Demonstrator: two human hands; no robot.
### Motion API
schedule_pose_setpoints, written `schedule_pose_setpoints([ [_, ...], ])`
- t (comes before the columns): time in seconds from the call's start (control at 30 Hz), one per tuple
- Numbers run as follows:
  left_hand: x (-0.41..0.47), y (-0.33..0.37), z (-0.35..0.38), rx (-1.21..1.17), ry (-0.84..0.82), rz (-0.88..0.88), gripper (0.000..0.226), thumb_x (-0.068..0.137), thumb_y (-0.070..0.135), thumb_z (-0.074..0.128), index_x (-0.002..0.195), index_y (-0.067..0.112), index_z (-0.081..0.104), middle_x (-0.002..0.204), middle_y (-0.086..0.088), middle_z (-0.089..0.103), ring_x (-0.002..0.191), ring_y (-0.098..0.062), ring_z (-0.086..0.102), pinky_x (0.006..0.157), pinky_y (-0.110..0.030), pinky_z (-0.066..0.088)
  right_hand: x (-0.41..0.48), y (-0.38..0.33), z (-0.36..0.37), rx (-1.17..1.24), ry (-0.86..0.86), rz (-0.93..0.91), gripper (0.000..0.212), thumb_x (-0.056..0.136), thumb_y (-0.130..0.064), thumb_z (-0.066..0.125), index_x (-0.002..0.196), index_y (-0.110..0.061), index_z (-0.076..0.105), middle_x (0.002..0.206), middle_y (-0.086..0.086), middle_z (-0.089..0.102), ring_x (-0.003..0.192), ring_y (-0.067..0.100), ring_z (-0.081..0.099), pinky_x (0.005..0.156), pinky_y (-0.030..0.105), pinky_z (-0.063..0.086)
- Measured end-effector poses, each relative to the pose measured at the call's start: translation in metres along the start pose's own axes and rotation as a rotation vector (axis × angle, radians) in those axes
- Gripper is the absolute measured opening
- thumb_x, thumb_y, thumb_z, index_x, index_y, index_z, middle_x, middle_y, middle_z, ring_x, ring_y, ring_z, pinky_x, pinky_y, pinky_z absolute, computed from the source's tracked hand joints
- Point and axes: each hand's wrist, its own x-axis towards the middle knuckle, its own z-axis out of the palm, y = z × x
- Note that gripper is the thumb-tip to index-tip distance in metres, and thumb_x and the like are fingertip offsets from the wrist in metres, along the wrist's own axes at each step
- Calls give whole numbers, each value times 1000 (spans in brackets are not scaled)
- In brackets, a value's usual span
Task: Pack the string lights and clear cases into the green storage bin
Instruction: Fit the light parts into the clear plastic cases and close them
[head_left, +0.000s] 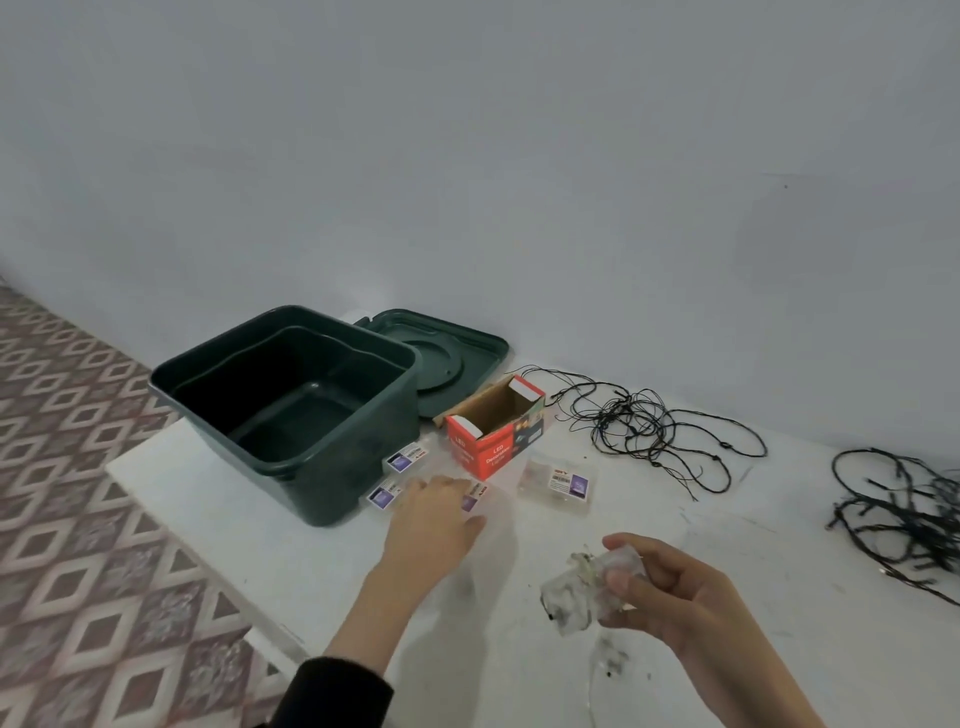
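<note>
The green storage bin stands open and empty at the table's left end, its lid lying behind it. Several clear cases with purple labels lie in front of the bin: one beside its wall, another below that, one further right. My left hand reaches flat over a case near the bin, fingers straight. My right hand grips a clear case with a thin light string inside. Two tangles of black string lights lie to the right, one mid-table and one at the edge.
An open red cardboard LED light box lies between the bin and the nearer tangle. The white table ends at the left above a patterned tile floor. A plain wall runs behind the table.
</note>
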Motion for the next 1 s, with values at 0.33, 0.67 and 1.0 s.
schedule_pose_setpoints([
  [0.33, 14, 13, 39, 224, -27, 6, 47, 95, 39, 45, 139, 23, 36, 145, -5, 37, 133, -26, 29, 107, -35, 30, -13, 2, -17, -60, -2, -1, 82, 18, -45, 94, 89, -9, 75, 78, 22, 68, 66, 23, 65, 59, 34, 56],
  [0.67, -7, 30, 5, -278, 45, -8, 74, 80, 41, 68, 140, 31, 26, 139, 3, 37, 117, -11, 48, 91, -24, 45, -19, -10, -12, 117, 205, -173, 81, 13, -44, 94, 81, -5, 74, 72, 22, 67, 62, 24, 66, 55, 33, 57],
  [1.0, -55, 85, -20, -1365, 93, 0, 51, 76, 0, 71, 99, 38, 45, 92, 1, 65, 63, 0, 60, 52, -17, 46, -20, -52, 45, 426, 278, -324, 77, 18, -38, 95, 81, -2, 69, 76, 18, 71, 65, 26, 68, 56, 32, 57],
])
